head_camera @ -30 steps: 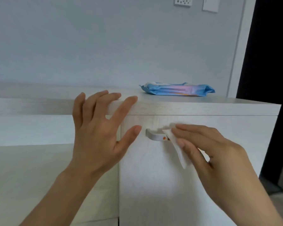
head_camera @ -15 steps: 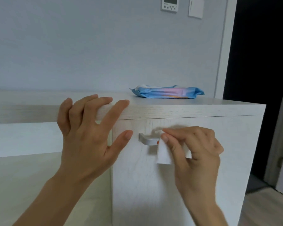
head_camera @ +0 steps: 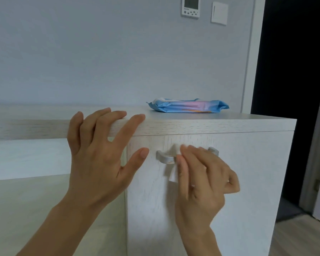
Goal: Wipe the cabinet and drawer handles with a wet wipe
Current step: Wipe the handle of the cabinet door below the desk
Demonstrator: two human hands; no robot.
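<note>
A silver bar handle [head_camera: 164,158] is mounted near the top of a pale wood cabinet door [head_camera: 248,182]. My right hand [head_camera: 201,180] pinches a white wet wipe [head_camera: 174,174] folded over the middle of the handle, hiding most of the bar; only the handle's two ends show. My left hand [head_camera: 100,156] rests with spread fingers on the front edge of the cabinet top [head_camera: 211,124], its thumb just left of the handle, holding nothing. No drawer handles are visible.
A blue and pink pack of wet wipes [head_camera: 188,105] lies on the cabinet top by the wall. A thermostat [head_camera: 190,7] and a light switch [head_camera: 219,13] hang on the wall. A dark doorway [head_camera: 292,89] opens on the right.
My right hand has turned more upright and wrapped the wipe over the handle, sliding it slightly left along the bar. My left hand stays on the cabinet edge. The view has shifted right.
</note>
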